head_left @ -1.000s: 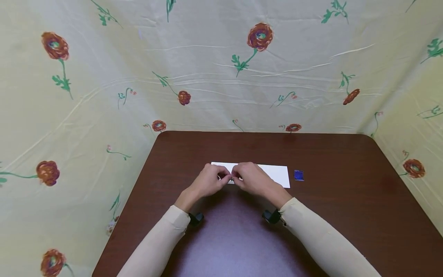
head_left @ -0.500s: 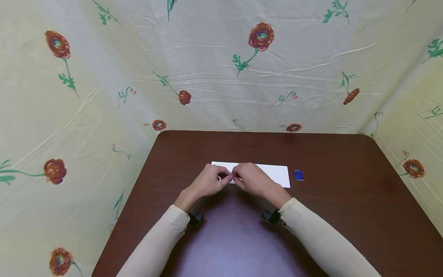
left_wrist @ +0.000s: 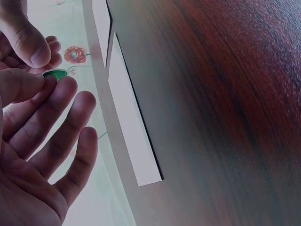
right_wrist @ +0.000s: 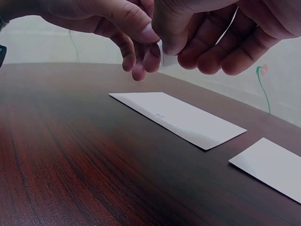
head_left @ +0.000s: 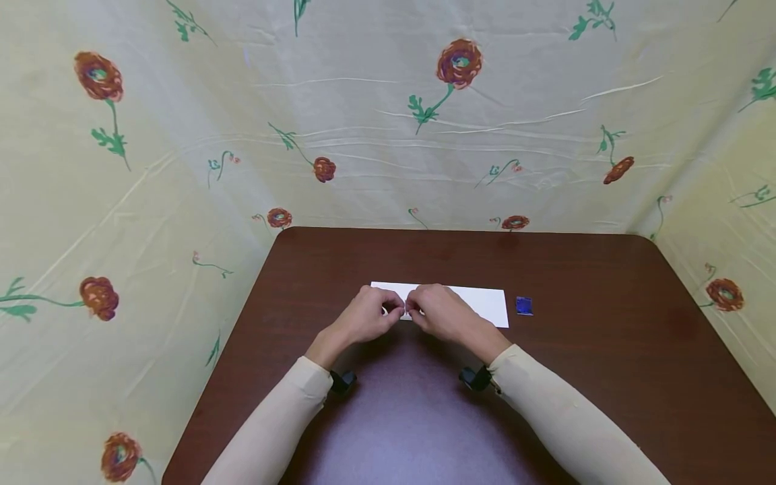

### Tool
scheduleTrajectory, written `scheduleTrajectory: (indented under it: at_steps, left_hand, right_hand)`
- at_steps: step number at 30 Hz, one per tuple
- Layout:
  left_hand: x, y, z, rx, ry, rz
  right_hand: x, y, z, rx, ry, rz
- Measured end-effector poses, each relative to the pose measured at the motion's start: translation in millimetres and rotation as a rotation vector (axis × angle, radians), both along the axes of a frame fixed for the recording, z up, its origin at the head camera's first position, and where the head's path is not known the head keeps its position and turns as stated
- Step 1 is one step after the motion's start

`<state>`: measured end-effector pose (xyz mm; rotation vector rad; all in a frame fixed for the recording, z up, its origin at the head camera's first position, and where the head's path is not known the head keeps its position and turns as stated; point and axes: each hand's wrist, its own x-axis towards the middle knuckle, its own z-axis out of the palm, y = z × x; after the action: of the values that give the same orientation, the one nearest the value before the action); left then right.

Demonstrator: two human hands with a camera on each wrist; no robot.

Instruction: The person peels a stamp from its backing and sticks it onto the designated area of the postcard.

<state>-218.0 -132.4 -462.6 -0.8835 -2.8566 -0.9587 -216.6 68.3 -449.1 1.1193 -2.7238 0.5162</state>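
My left hand and right hand meet fingertip to fingertip over the table. Left thumb and fingertips pinch a small green stamp, curved and mostly hidden by the fingers. Its serrated edge shows in the right wrist view. The right thumb and fingers hold at its other side, with a pale, see-through sliver beside them. Beneath and beyond the hands lie two white paper rectangles, one with small print and another just apart from it. In the head view the hands cover the gap between them.
A small blue square lies on the brown table, right of the white paper. Floral cloth hangs behind the table and along both sides. Both forearms reach in from the near edge.
Both hands keep their place over the paper, with only slight fingertip movement. A speck visible between the fingertips a second ago is hardly seen now. The head view has shifted slightly.
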Motion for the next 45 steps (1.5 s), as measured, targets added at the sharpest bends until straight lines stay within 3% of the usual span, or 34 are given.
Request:
scheduleTrajectory:
  at_steps: [14, 33, 40, 45]
  left_hand:
    - [-2.3, -0.8, 1.6, 0.003, 0.026, -0.051]
    - [1.2, -3.8, -4.8, 0.007, 0.027, -0.055]
    - [3.6, -5.1, -6.4, 0.0, -0.002, -0.03]
    - [5.5, -6.3, -6.9, -0.031, 0.008, 0.033]
  right_hand:
    - [-0.1, -0.8, 4.1, 0.022, -0.035, -0.039]
    - [2.4, -0.5, -1.2, 0.01, 0.014, -0.043]
    - [2.2, 1.5, -4.5, 0.017, -0.012, -0.08]
    - [2.2, 4.6, -6.0, 0.034, -0.021, -0.113]
